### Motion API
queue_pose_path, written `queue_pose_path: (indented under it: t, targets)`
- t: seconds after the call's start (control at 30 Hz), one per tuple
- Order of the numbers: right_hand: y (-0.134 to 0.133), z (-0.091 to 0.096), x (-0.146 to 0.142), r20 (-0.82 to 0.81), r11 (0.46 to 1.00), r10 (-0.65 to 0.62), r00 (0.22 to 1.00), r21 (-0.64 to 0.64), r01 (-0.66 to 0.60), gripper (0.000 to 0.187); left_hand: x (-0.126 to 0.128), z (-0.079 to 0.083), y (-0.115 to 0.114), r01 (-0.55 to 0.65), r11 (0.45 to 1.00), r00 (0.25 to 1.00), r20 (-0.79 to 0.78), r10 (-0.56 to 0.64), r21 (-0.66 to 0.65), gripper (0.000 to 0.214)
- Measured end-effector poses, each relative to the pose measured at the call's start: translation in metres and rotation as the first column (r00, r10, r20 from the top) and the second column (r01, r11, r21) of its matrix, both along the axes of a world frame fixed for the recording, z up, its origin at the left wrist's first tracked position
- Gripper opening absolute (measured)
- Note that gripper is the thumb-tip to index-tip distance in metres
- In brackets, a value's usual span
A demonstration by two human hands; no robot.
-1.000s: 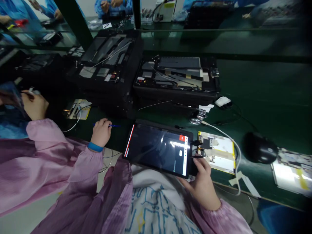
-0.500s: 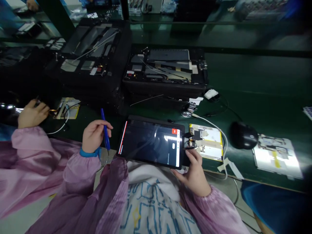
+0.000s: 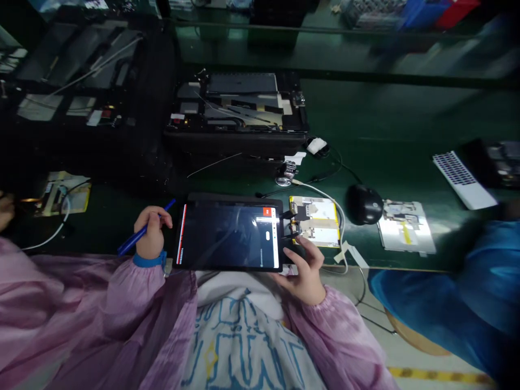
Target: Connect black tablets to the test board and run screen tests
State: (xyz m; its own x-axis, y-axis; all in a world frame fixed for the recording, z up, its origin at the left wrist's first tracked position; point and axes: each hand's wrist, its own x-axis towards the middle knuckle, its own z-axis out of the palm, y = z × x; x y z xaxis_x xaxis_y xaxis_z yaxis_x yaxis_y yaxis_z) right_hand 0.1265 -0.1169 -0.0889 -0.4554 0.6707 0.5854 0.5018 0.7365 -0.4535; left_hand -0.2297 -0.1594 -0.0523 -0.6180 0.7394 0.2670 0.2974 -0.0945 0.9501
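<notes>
My left hand (image 3: 151, 232), with a blue band at the wrist, is closed around a blue pen (image 3: 134, 239) held slantwise, left of a tablet screen (image 3: 225, 235). The lit screen is mostly dark, with a red strip along its left side and a white bar along its right. At its lower right corner is my right hand (image 3: 306, 271), fingers spread, thumb near the bottom edge. Whether those fingers press on the screen I cannot tell. Short black connectors join the screen's right side to a yellow-edged battery and board assembly (image 3: 319, 222).
Black foam trays of tablet parts (image 3: 235, 138) stand behind the screen. To the right are a black mouse (image 3: 365, 204), a silver board plate (image 3: 406, 230) and a white keyboard (image 3: 463, 179). A white cable (image 3: 343, 216) curves around the battery. Co-workers' sleeves show at both sides.
The view has shifted to the right. My left hand has turned the pen from nearly upright to slanting. My right fingers have drawn slightly back from the connectors.
</notes>
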Motion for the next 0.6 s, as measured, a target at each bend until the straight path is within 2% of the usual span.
queue_pose_path:
  t: [0.1,0.2,0.43,0.6]
  targets:
    - [0.004,0.006,0.000,0.033,0.993,0.034,0.999,0.115,-0.038,0.041,0.000,-0.004,0.009,0.063,0.995,0.995,0.078,-0.069,0.075,0.037]
    - [0.005,0.009,0.000,0.058,0.985,0.071,0.996,0.151,-0.079,0.028,0.002,-0.003,0.014,0.077,0.997,0.995,0.066,-0.079,0.029,0.035]
    - [0.001,0.008,-0.001,0.045,0.987,0.068,0.997,0.144,-0.074,0.027,0.006,0.001,0.014,0.056,0.993,0.998,-0.017,-0.058,-0.100,0.036]
    - [-0.005,0.000,-0.002,0.105,0.989,0.056,0.993,0.130,-0.070,0.020,0.007,0.004,0.012,0.102,0.983,0.990,-0.077,-0.115,-0.154,0.033]
